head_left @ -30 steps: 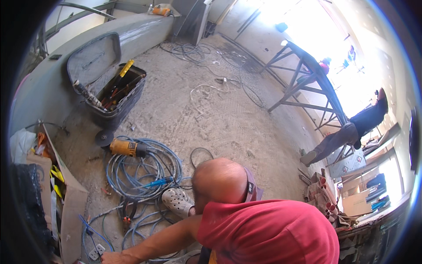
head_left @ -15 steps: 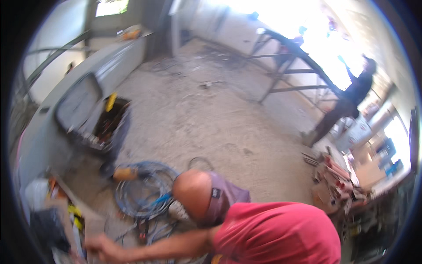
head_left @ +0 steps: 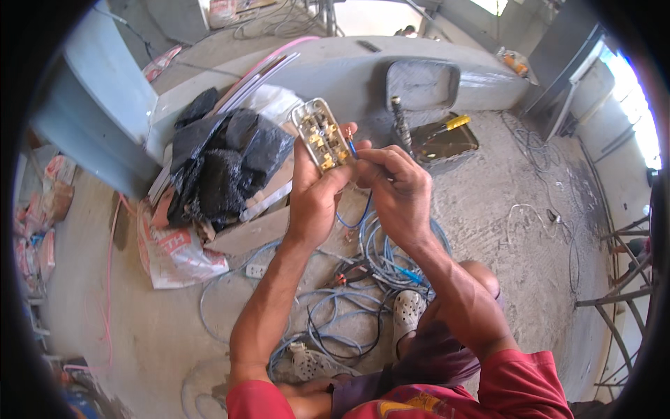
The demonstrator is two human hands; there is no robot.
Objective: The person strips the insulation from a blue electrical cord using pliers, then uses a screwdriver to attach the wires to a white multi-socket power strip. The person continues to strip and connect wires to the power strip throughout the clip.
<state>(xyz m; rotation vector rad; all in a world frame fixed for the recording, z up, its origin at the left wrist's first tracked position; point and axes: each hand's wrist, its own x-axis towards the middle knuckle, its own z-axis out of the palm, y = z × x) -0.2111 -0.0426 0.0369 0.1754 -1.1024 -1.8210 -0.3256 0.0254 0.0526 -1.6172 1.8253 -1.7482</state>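
Note:
My left hand (head_left: 314, 202) holds up an opened power outlet block (head_left: 322, 138), its pale casing cupped in the fingers and thumb. Rows of brass contacts show inside it. Close against its right side, my right hand (head_left: 399, 187) pinches a blue wire (head_left: 365, 209). Bare copper strands (head_left: 350, 134) stick up from the wire's end beside the casing. The strands look near the contacts, but I cannot tell whether they touch. Below my hands, the wire hangs down toward a coil of blue-grey cable (head_left: 377, 241) on the floor.
Black plastic sheeting (head_left: 227, 157) lies heaped on a cardboard box to the left. Beyond my hands stands an open tool case (head_left: 443, 153) with a yellow-handled tool (head_left: 457, 122). Pliers (head_left: 349, 274) and a white outlet (head_left: 256, 270) lie near my feet. A metal frame (head_left: 621, 300) stands at right.
The view has swung left. Earlier, one of my arms reached out low beside the black plastic; now both my hands are together in front, holding the outlet block and the blue wire.

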